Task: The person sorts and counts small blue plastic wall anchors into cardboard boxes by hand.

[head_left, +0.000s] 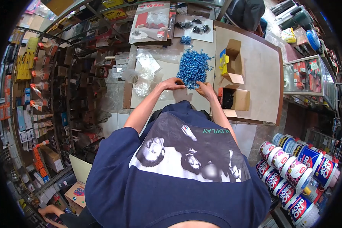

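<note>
A heap of small shiny blue pieces, too small to identify, lies on the work table. My left hand is at the heap's lower left edge, its fingers drawn together by the pieces. At the lower right edge, my right hand has its fingers bent in and pinched near the blue pieces. What either hand holds, if anything, is too small to make out. A smaller blue cluster sits just beyond the heap.
To the right stand an open cardboard box and another open box with dark contents. Clear plastic bags lie left. A Vinlex box and black parts are at the back. Paint tubs are stacked lower right.
</note>
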